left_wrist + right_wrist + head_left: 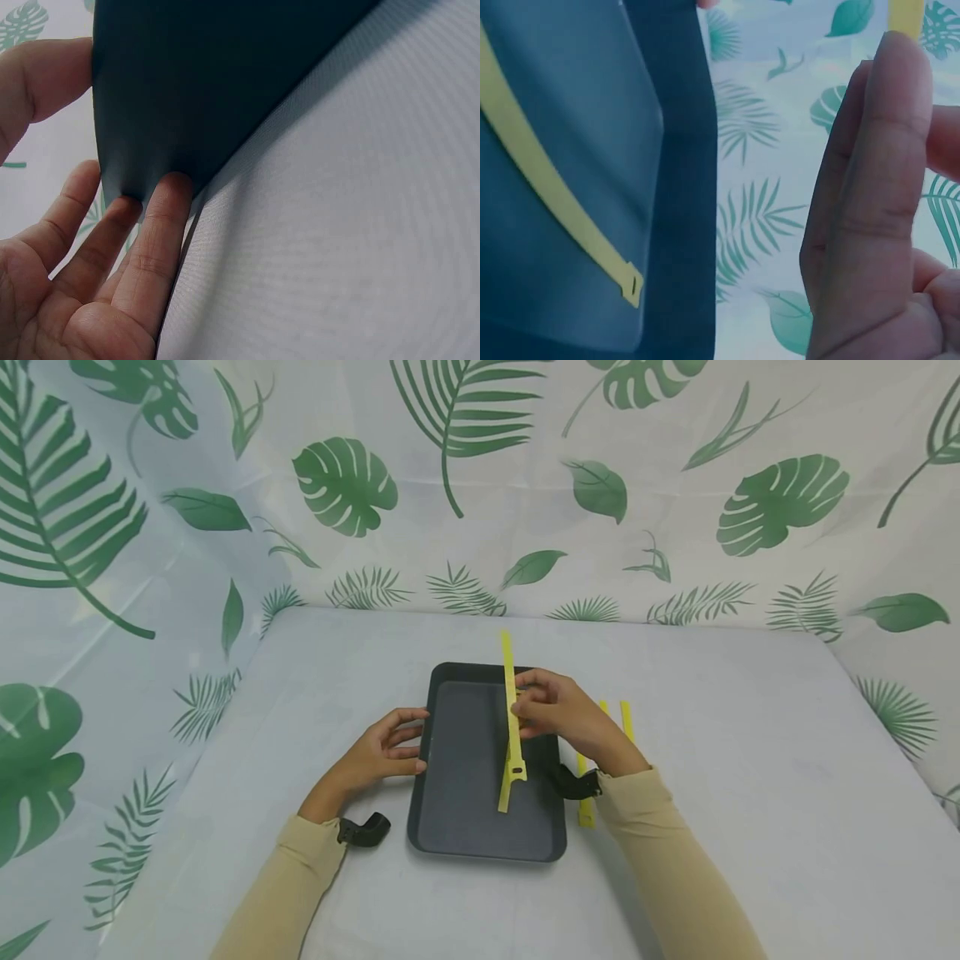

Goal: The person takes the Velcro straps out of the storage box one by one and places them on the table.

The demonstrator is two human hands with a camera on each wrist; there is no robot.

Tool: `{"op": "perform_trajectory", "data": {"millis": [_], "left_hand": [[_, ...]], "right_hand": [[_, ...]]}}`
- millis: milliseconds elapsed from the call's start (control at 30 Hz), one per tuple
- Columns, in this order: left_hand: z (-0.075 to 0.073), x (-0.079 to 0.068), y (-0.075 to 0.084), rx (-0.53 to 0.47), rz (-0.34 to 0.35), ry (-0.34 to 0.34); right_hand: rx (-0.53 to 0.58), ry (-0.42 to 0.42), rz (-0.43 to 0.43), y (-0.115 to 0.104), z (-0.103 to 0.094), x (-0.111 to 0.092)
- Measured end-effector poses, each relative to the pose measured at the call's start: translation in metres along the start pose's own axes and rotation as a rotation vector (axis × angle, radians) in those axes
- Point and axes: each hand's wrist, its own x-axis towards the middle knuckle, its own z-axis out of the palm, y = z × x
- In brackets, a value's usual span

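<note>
Currently, the right hand (558,710) is pinching a yellow strap (509,668) over the tray (457,810), its long axis pointing away from the person, slotted end nearest. Meanwhile, the left hand (375,752), fingers loosely extended, is touching the tray's left wall, and a second strap (551,180) is lying inside.

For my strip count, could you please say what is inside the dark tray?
One yellow strip is visible inside the dark tray; in the head view, the right hand and held strip cover part of its floor.
</note>
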Motion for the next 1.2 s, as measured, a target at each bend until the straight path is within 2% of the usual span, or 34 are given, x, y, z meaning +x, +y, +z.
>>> {"op": "perform_trajectory", "data": {"millis": [400, 833, 1200], "left_hand": [[0.001, 0.0, 0.0, 0.001, -0.008, -0.008], [0.001, -0.001, -0.002, 0.009, -0.006, -0.004], [0.003, -0.002, 0.0, 0.031, 0.012, 0.0]], "right_hand": [[0.036, 0.061, 0.07, 0.01, -0.011, -0.018], [0.033, 0.121, 0.077, 0.025, -0.026, -0.038], [0.058, 0.138, 0.057, 0.038, -0.041, -0.055]]}}
